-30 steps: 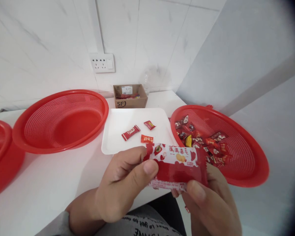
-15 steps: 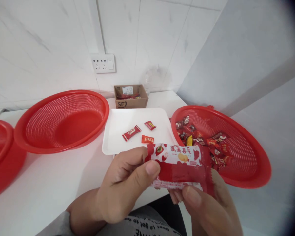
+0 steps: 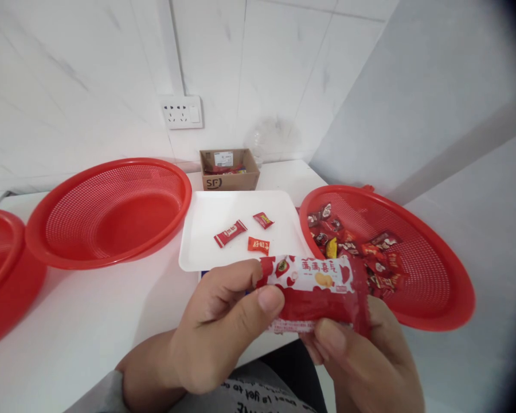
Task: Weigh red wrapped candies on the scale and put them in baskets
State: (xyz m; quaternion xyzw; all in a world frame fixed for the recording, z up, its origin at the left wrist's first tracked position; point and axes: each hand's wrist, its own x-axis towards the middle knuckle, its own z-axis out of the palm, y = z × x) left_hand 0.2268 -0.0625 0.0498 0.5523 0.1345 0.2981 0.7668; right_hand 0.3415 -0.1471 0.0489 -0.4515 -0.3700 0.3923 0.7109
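Note:
A red and white snack packet [image 3: 318, 292] with printed characters is held up in front of the tray. My left hand [image 3: 223, 327] pinches its left end between thumb and fingers. At the lower right, my right hand [image 3: 365, 361] grips the other end, thumb on the lower edge and fingers behind. Beyond the packet, the white tray [image 3: 198, 258] carries a long red wrapped candy [image 3: 230, 233], a small pink-red candy [image 3: 263, 219] and an orange-red candy [image 3: 258, 245]. What lies inside the packet is hidden.
To the right stands a red basket [image 3: 430, 269] with several wrapped candies. Two more red baskets, one at centre left [image 3: 112, 258] and one at the edge [image 3: 12, 287], are on the white table. Behind the tray sits a cardboard box [image 3: 234, 182] holding packets.
The packet has dropped slightly, and my right thumb has shifted a little left along its lower edge. Both hands keep their hold.

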